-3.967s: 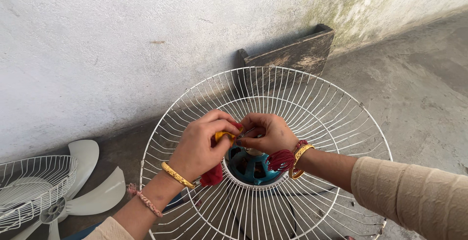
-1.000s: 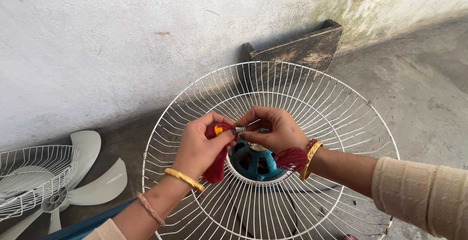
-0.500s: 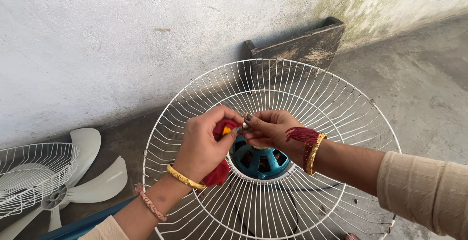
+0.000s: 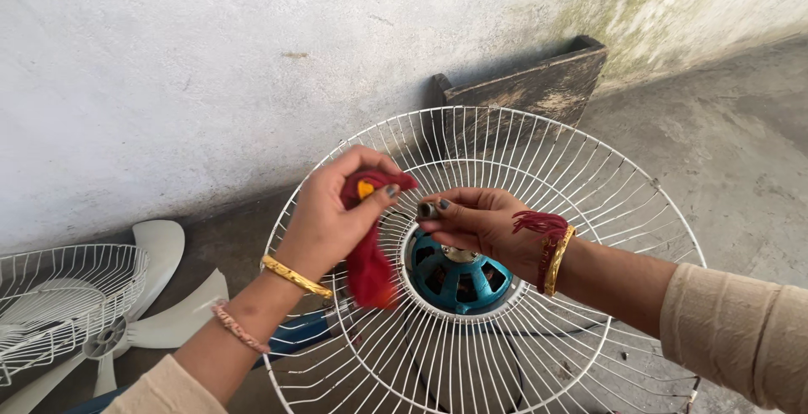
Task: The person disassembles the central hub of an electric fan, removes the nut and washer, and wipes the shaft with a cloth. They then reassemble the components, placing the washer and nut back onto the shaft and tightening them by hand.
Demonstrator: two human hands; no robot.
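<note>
- Left hand (image 4: pixel 332 216): left of centre frame, above the fan guard. Fingers curled around a red-handled tool (image 4: pixel 370 246); thumb and forefinger close on its upper end, where a yellow patch shows. The red handle hangs down below the palm. Gold bangle (image 4: pixel 295 277) at the wrist, a beaded band further down the forearm.
- Right hand (image 4: pixel 480 225): centre frame, just right of the left hand, apart from it. Thumb and forefinger pinch a small metal piece (image 4: pixel 427 209), grey and round-ended; the other fingers fold under. Red thread and a gold bangle at the wrist, beige sleeve (image 4: pixel 741 338) towards the lower right corner.
- Small metal piece: held at the fingertips, between the two hands, just right of the tool's upper end and above the motor. Whether it touches the tool cannot be told.
- Fan guard (image 4: pixel 589 178): white wire, round, dished, filling the centre and lower right of the frame; both hands hover over its middle.
- Motor (image 4: pixel 454 279): teal, round, with vent slots, seated in the guard's central ring, directly below the right hand.
- Second wire guard (image 4: pixel 59 296): white, lower left of the frame, well apart from the hands.
- Fan blades (image 4: pixel 168 321): white plastic, lower left, beside the second guard.
- Wooden board (image 4: pixel 539 86): dark, worn, leaning against the wall in the upper centre, behind the fan guard.
- Wall (image 4: pixel 210 69): white, stained, across the top of the frame.
</note>
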